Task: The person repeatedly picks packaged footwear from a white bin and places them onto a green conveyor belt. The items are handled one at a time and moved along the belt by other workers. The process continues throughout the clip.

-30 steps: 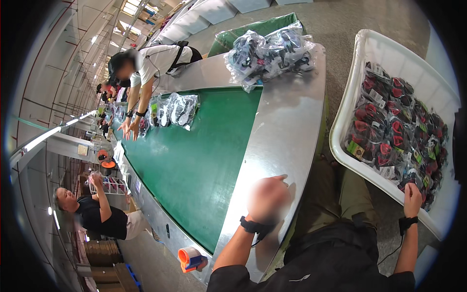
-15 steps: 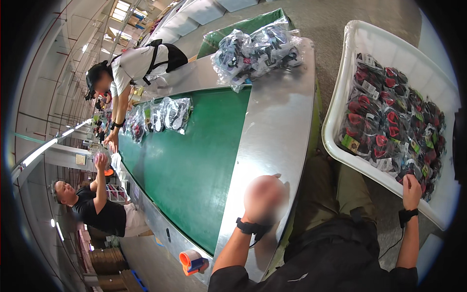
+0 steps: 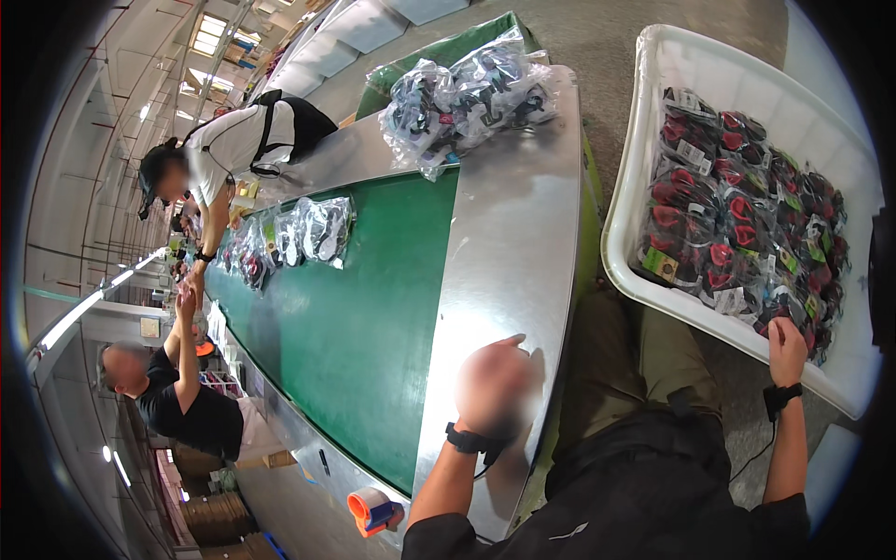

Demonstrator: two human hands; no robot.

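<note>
My left hand is over the bare metal end of the conveyor table; its fingers are blurred and I cannot make out their shape. At the near rim of the white plastic bin, my right hand reaches in with its fingers closed at the edge of a clear-bagged item. Rows of similar bagged items, black and red inside, fill the bin. Some carry green or white labels. Both wrists wear black bands.
A green conveyor belt carries several clear-bagged items. More clear bags are heaped at the table's far corner. An orange and blue tape dispenser stands by the table's lower corner. Two co-workers stand along the belt.
The view has shifted slightly. The two co-workers' hands have come together across the belt. My right hand remains at the bin's near rim and my left over the metal.
</note>
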